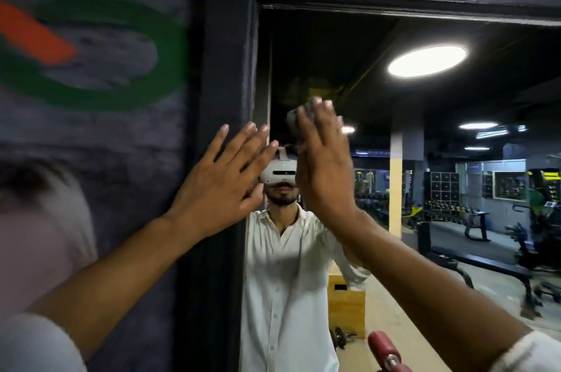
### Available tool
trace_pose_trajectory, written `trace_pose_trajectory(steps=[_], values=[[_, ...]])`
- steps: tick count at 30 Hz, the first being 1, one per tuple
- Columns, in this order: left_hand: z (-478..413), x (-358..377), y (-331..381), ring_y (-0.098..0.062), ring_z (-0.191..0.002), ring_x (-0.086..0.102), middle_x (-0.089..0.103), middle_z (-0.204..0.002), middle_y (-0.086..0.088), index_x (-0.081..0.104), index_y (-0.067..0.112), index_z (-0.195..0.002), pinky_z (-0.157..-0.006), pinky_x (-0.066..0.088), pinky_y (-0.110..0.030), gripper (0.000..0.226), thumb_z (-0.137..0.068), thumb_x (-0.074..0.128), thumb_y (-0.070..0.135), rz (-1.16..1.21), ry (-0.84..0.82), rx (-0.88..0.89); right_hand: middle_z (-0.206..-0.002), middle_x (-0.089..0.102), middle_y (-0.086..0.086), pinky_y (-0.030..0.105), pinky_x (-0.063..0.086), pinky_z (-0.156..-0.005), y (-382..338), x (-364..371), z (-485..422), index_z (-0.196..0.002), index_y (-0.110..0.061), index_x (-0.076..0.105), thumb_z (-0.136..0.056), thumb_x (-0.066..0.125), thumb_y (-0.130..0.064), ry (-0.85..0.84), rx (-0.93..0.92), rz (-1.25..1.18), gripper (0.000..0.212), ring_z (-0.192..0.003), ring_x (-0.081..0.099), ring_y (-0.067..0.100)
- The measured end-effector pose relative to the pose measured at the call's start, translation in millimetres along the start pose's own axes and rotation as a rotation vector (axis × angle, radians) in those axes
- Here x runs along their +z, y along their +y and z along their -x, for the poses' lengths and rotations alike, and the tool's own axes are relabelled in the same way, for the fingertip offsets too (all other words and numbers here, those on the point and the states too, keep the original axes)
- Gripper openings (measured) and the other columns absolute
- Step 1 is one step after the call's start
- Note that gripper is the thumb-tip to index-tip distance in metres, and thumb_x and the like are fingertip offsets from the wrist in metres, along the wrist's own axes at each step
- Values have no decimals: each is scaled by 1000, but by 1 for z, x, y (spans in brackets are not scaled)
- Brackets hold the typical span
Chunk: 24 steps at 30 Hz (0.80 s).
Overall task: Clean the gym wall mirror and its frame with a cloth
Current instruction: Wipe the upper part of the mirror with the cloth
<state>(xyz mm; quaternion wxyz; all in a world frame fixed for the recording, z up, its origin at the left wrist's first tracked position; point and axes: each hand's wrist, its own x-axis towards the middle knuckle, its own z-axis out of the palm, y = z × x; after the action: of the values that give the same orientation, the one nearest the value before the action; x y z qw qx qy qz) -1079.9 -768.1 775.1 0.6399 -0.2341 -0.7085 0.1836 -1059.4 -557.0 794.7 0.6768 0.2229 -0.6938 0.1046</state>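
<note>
The wall mirror [425, 129] fills the right of the view and reflects the gym and a person in a white shirt. Its dark frame [227, 68] runs up the left side and across the top. My left hand [221, 180] lies flat with straight fingers on the frame's left upright, fingertips reaching the glass edge. My right hand [324, 165] is raised against the glass near the upper left corner, fingers straight, pressing a grey cloth [296, 119] onto the mirror. Only the cloth's upper edge shows past my fingers.
To the left of the frame is a dark painted wall [91, 83] with a green ring and an orange stroke. A red padded roller [384, 347] pokes up at the bottom right, close below my right forearm. Benches and racks appear only as reflections.
</note>
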Motion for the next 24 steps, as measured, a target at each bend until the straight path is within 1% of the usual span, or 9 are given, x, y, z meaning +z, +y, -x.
trace_pose_trajectory(steps=[2, 4, 8, 10, 15, 18, 20, 22, 24], values=[[18, -1, -5, -30, -165, 10, 11, -178, -13, 19, 8, -169, -130, 20, -59, 79, -103, 43, 44, 26, -2, -36, -172, 24, 13, 47, 13, -132, -11, 7, 11, -161, -11, 39, -98, 46, -11, -116, -159, 29, 63, -162, 12, 28], [37, 1, -9, -29, -165, 9, 9, -178, -13, 17, 6, -169, -131, 21, -58, 81, -104, 41, 47, 56, -1, -44, -171, 27, 12, 44, 12, -132, -7, 7, 2, -160, -13, 41, -97, 51, -10, -134, -198, 61, 64, -161, 16, 27], [58, 4, -8, -28, -166, 9, 8, -179, -14, 16, 6, -169, -131, 21, -56, 83, -104, 43, 49, 87, -4, -52, -169, 32, 9, 47, 17, -131, -19, 17, -25, -159, -16, 43, -99, 61, -1, 20, -28, 62, 64, -160, 21, 27], [63, 7, -3, -28, -166, 9, 8, -178, -14, 16, 6, -169, -131, 21, -56, 83, -104, 43, 47, 100, 6, -77, -169, 32, 12, 46, 15, -132, -36, 29, -22, -158, -13, 44, -97, 60, 3, 20, -33, 25, 65, -160, 21, 29], [77, 11, 11, -29, -165, 9, 10, -178, -14, 17, 5, -169, -132, 18, -56, 82, -104, 44, 47, 161, 6, -123, -171, 27, 14, 49, 19, -131, -53, 31, 39, -162, -9, 36, -99, 59, 0, -86, -118, -44, 68, -162, 17, 26], [95, 11, 18, -29, -166, 9, 10, -178, -14, 17, 4, -169, -132, 18, -55, 84, -103, 47, 48, 178, -17, -112, -172, 24, 13, 46, 14, -132, -47, 22, 85, -163, -10, 34, -97, 63, 2, -224, -230, -13, 74, -162, 13, 23], [107, 12, 22, -29, -166, 9, 10, -178, -14, 17, 4, -169, -132, 19, -55, 85, -103, 47, 49, 179, -21, -111, -172, 26, 12, 44, 9, -133, -33, 14, 82, -163, -13, 35, -98, 64, -2, -243, -300, 74, 72, -162, 15, 24], [114, 13, 26, -29, -165, 10, 11, -178, -14, 17, 4, -169, -132, 20, -55, 85, -103, 49, 49, 188, -10, -121, -172, 26, 10, 39, 2, -133, -25, 10, 62, -163, -17, 34, -101, 61, -7, -187, -207, 105, 68, -162, 15, 24], [119, 14, 31, -30, -165, 10, 11, -178, -15, 17, 4, -169, -132, 19, -55, 86, -103, 50, 48, 202, -6, -137, -172, 25, 8, 37, 2, -132, -32, 12, 51, -163, -18, 36, -105, 55, -11, -135, -94, 61, 61, -162, 14, 24]])
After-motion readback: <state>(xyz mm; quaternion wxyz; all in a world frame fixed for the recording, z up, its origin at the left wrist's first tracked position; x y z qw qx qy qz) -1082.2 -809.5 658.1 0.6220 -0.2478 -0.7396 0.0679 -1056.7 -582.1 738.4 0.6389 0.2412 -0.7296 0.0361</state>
